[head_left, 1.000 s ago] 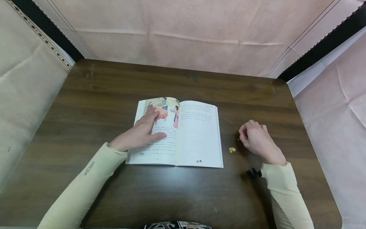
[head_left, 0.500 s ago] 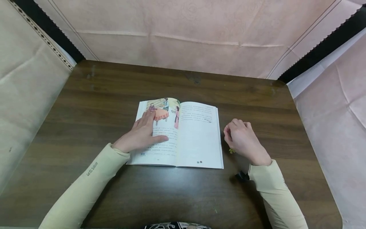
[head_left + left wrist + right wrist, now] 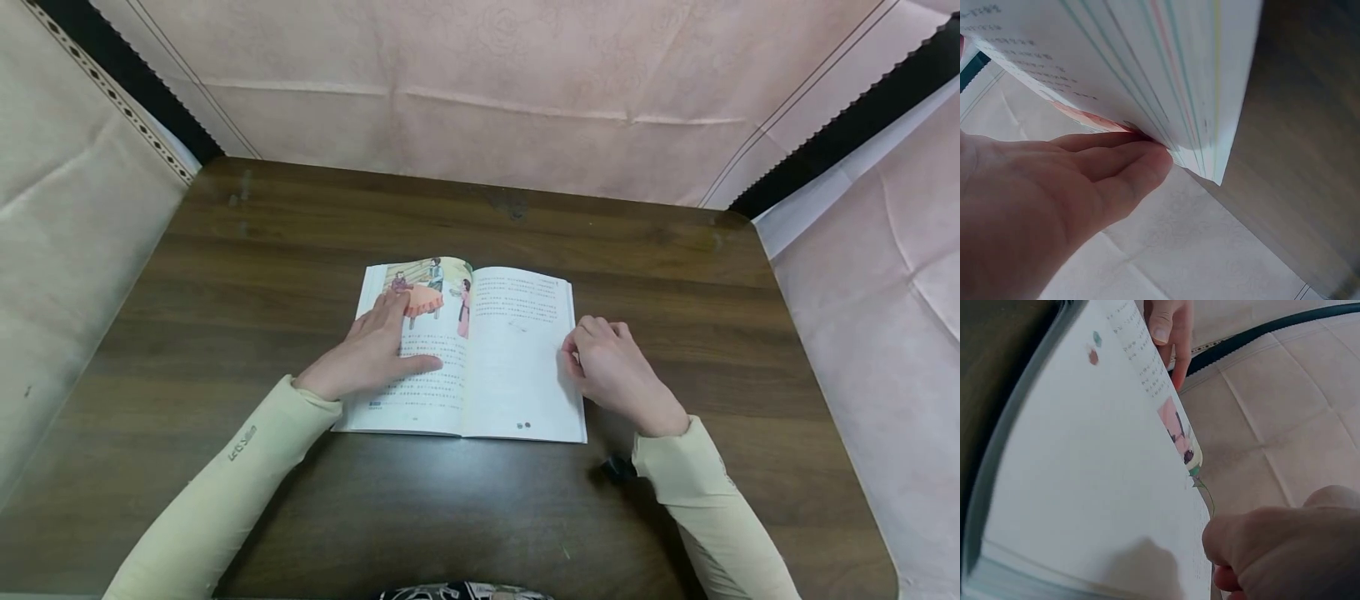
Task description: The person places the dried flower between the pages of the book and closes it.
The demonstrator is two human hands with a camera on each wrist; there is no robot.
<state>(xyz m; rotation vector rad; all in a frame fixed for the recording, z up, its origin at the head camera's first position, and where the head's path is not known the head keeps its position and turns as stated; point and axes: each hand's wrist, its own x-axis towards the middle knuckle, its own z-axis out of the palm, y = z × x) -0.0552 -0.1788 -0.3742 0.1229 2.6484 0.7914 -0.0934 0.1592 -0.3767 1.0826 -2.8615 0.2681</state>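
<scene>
An open book [image 3: 517,375] lies on the wooden table, with a coloured picture and text on its left page and a few text lines on the right page. My left hand [image 3: 371,354] rests flat on the left page, fingers extended over the picture and thumb spread. In the left wrist view the fingers [image 3: 1129,178] lie along the page edges. My right hand [image 3: 611,367] is over the book's right edge, thumb and fingertips pinching a thin green stem [image 3: 1211,497]. The stem curves over the right page to a small green and purplish tip [image 3: 1196,481].
A brown wooden table [image 3: 315,517] surrounds the book, with pale fabric walls [image 3: 487,108] behind and at both sides. A black device [image 3: 618,468] sits at the right wrist. A dark patterned object [image 3: 465,592] shows at the bottom edge.
My right hand has moved left from the bare table to the book's right edge, carrying the stem over the page. It now hides the small yellow pieces. The left hand has barely shifted.
</scene>
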